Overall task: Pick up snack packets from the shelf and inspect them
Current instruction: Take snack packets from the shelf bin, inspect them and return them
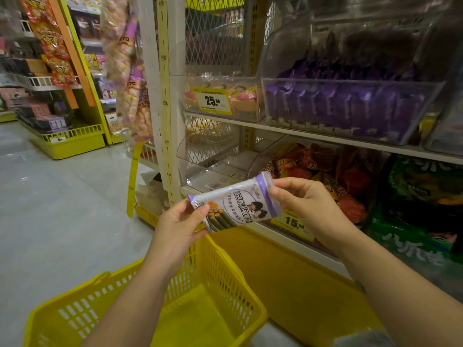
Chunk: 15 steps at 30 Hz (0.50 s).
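**Item:** snack packet (235, 206), white and purple, printed face toward me, with dark rolled sticks pictured at its lower end.

**Position:** off the shelf (325, 137) and held in the air between my two hands. It is tilted, with its left end lower than its right. It is in front of the lower shelf tier and above the far rim of the yellow basket (175, 309).

**Left hand (178, 226):** grasping; thumb and fingers pinch the packet's lower left end.

**Right hand (308, 201):** grasping; fingertips pinch the upper right sealed edge, with the thumb on the front face.

**Step in hand:** inspection, in my judgement. The pick-up of this packet is done and its front is turned up to be read.

**Next move calls for:** turning the packet over between both pinches to check the back. After that I either return it to its bin or drop it into the basket, and reach for another.

**Likely source:** the clear bin (350, 106) on the tier above, filled with purple packets. They may be the same product, but blur keeps me from being sure.

**Nearby:** a yellow price tag (294, 222) just behind my right hand.
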Motion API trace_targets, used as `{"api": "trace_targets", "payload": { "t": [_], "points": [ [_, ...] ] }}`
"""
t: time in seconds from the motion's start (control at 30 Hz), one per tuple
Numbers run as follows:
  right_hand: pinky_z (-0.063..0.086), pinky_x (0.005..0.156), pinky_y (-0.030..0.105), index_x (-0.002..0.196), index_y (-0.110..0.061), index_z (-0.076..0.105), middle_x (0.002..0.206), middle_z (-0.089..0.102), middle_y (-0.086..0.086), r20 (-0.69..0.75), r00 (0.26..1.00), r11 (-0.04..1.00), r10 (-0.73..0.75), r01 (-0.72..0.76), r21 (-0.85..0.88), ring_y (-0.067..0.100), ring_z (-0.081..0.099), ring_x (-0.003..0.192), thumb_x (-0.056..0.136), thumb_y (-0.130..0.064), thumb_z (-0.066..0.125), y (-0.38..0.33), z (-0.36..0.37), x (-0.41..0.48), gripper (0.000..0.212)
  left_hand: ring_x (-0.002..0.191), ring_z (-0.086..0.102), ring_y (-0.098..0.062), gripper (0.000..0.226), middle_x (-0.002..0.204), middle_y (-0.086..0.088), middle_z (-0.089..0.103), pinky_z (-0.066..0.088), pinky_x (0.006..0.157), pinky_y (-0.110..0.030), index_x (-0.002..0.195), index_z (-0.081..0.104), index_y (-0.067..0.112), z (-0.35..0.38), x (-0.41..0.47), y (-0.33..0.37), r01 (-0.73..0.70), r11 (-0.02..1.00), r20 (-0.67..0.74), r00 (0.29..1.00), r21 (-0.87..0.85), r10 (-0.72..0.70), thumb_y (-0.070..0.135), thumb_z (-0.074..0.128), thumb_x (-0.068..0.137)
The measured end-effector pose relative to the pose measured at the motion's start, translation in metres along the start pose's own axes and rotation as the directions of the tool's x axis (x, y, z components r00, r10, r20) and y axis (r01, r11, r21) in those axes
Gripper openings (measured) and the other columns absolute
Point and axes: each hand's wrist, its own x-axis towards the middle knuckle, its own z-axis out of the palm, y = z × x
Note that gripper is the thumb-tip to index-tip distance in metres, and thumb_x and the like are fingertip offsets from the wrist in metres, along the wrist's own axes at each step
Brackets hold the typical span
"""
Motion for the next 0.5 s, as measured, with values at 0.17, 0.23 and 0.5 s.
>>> {"api": "trace_targets", "payload": {
  "t": [0.17,0.23,0.5],
  "points": [
    [0.049,0.056,0.017,0.080,-0.017,0.068,0.076,0.075,-0.001,-0.046,0.992,0.992,0.118,-0.120,-0.045,0.006,0.064,0.061,0.091,-0.020,0.064,0.006,-0.001,0.002,0.012,0.086,0.073,-0.021,0.014,0.091,-0.001,0.077,0.056,0.083,-0.046,0.095,0.071,0.022,0.005,0.000,0.002,0.029,0.997,-0.031,0.999,0.077,-0.026,0.032,0.064,0.089],
    [0.050,0.056,0.021,0.082,-0.013,0.067,0.078,0.076,0.003,-0.100,0.978,0.983,0.183,-0.181,0.028,0.009,0.063,0.056,0.092,-0.019,0.063,0.010,-0.002,0.004,0.012,0.083,0.073,-0.021,0.019,0.088,0.003,0.077,0.055,0.083,-0.049,0.104,0.066,0.022,0.009,0.000,0.005,-0.017,0.993,-0.041,0.999,0.117,0.022,0.032,0.065,0.088],
    [0.053,0.057,0.020,0.106,-0.019,0.068,0.085,0.075,0.010,-0.036,0.970,0.924,0.239,-0.215,0.317,0.014,0.068,0.064,0.095,-0.012,0.055,0.011,-0.004,0.006,0.018,0.074,0.068,-0.005,0.020,0.096,0.013,0.073,0.050,0.058,-0.020,0.106,0.071,0.036,0.009,0.001,-0.001,0.105,0.972,0.015,0.994,0.209,-0.110,0.023,0.063,0.093]
  ]
}}
